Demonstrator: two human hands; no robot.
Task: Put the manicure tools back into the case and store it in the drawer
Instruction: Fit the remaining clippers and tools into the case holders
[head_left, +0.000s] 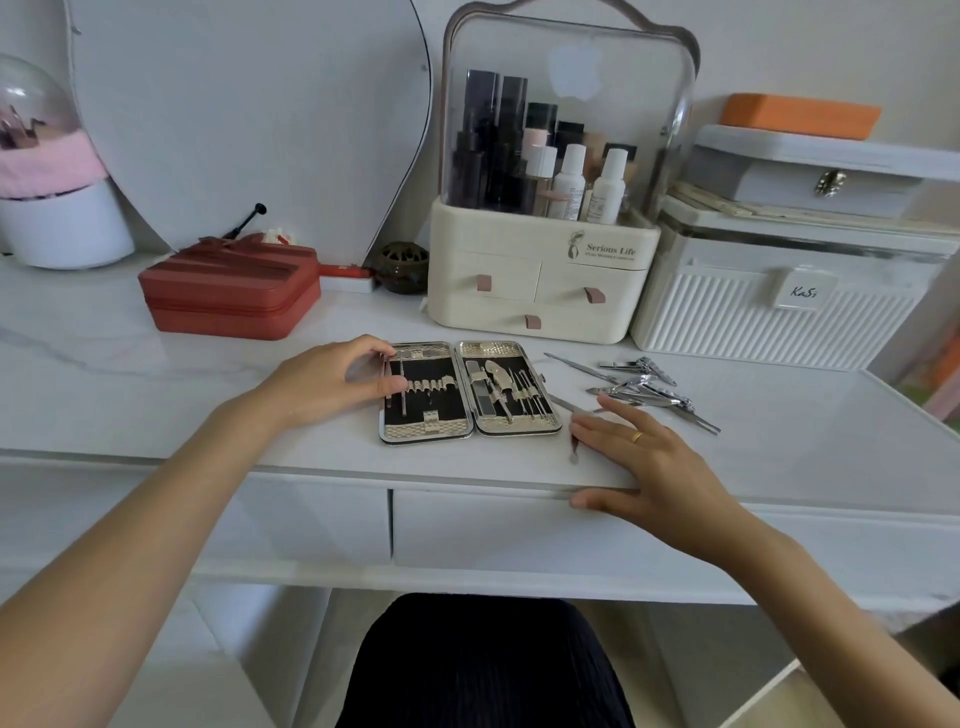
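**Case lies open near the desk's front edge, loose tools beside it**

The manicure case (470, 391) lies open flat on the white desk (156, 395), close to the front edge. The left hand (332, 376) rests at the case's left half, fingers curled, fingertips on a thin tool (387, 382) at that half's left rim. The right hand (639, 457) lies flat with fingers spread just right of the case, covering part of a slim metal tool (571, 410). A heap of loose tools (644, 387) lies beyond the right hand. The drawer (519, 527) under the front edge is closed.
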